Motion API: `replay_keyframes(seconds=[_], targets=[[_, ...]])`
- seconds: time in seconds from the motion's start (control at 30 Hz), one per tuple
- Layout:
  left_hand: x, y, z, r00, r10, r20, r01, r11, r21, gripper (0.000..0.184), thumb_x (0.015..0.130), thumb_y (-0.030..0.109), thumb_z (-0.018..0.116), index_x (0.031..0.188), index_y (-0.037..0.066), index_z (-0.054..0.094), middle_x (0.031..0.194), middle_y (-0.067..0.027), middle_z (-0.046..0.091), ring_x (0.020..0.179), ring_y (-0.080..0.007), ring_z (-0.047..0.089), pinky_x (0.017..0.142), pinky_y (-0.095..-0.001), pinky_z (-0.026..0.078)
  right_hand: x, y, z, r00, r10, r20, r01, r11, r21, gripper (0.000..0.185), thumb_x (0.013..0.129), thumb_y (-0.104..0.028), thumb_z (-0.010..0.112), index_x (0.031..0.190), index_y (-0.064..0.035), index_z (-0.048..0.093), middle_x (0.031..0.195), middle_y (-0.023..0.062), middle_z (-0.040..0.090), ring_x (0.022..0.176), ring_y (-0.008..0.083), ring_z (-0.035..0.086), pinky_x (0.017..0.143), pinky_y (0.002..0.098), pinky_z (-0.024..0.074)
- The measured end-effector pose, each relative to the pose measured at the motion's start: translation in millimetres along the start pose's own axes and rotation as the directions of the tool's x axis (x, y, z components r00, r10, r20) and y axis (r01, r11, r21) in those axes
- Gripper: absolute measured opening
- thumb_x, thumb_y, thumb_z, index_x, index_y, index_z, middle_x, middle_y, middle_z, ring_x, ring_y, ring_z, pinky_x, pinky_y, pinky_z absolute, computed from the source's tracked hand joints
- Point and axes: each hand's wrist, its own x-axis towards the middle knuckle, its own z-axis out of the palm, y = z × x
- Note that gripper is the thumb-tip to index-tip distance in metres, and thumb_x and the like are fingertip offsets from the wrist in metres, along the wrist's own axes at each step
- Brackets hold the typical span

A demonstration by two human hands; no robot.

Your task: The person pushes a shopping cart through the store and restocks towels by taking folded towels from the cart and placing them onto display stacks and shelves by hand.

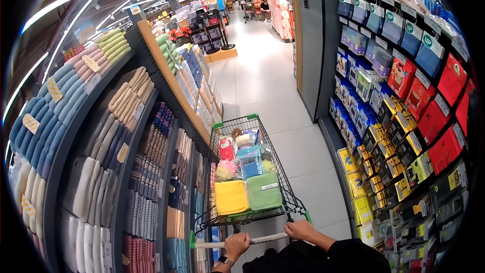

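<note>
Pale floor runs up the middle of the frame between store shelves. Folded towels fill the shelves at left; red packs and yellow packs line the right. Near the top centre, a person sits. Lower centre is the cart, holding a yellow cloth beside a green cloth, with mixed packs beyond them. At the bottom, the left hand, a watch at its wrist, and the right hand are both closed around the handle.
</note>
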Motion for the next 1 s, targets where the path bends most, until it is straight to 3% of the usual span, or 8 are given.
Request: replay_keyframes(seconds=[0.2, 0.37, 0.47, 1.0], targets=[[48.0, 34.8, 17.0, 0.999, -0.013, -0.042, 0.014, 0.999, 0.034, 0.029, 0.084, 0.025, 0.057, 0.059, 0.010, 0.058, 0.057, -0.0105, 0.058, 0.051, -0.0317, 0.058, 0.052, -0.0439, 0.047, 28.4, 55.0, -21.7, 0.997, -0.047, -0.064, 0.046, 0.999, -0.015, 0.039, 0.093, -0.041, 0.045, 0.078, -0.0115, 0.066, 0.062, 0.0160, 0.063, 0.056, 0.0392, 0.062, 0.056, 0.0527, 0.0493], [93.5, 46.9, 38.7, 0.998, -0.057, -0.027, 0.059, 0.997, 0.049, 0.034, 0.085, 0.026, 0.055, 0.056, 0.009, 0.057, 0.054, -0.0129, 0.057, 0.050, -0.0349, 0.056, 0.048, -0.0463, 0.045, 56.6, 89.4, -42.1, 0.950, -0.122, -0.289, 0.105, 0.992, -0.075, 0.033, 0.089, -0.034, 0.054, 0.069, -0.0102, 0.065, 0.057, 0.0137, 0.061, 0.050, 0.0363, 0.060, 0.049, 0.0496, 0.0473], [121.9, 52.8, 49.2, 0.997, -0.057, -0.048, 0.059, 0.997, 0.046, 0.034, 0.086, 0.026, 0.055, 0.057, 0.008, 0.058, 0.056, -0.0141, 0.058, 0.051, -0.0357, 0.057, 0.050, -0.0473, 0.045, 74.5, 106.8, -54.4, 0.939, -0.114, -0.324, 0.094, 0.993, -0.076, 0.035, 0.089, -0.034, 0.054, 0.066, -0.0102, 0.064, 0.056, 0.0135, 0.061, 0.049, 0.0354, 0.060, 0.048, 0.0496, 0.0468], [299.7, 15.1, 75.4, 0.997, 0.016, -0.072, -0.016, 1.000, 0.000, 0.032, 0.084, 0.027, 0.060, 0.058, 0.010, 0.054, 0.054, -0.0112, 0.054, 0.050, -0.0335, 0.056, 0.050, -0.0460, 0.044, 217.7, 147.5, -124.4, 0.942, -0.066, -0.329, 0.024, 0.991, -0.130, 0.040, 0.093, -0.034, 0.052, 0.061, -0.0111, 0.063, 0.052, 0.0131, 0.059, 0.045, 0.0343, 0.058, 0.044, 0.0468, 0.0447]])
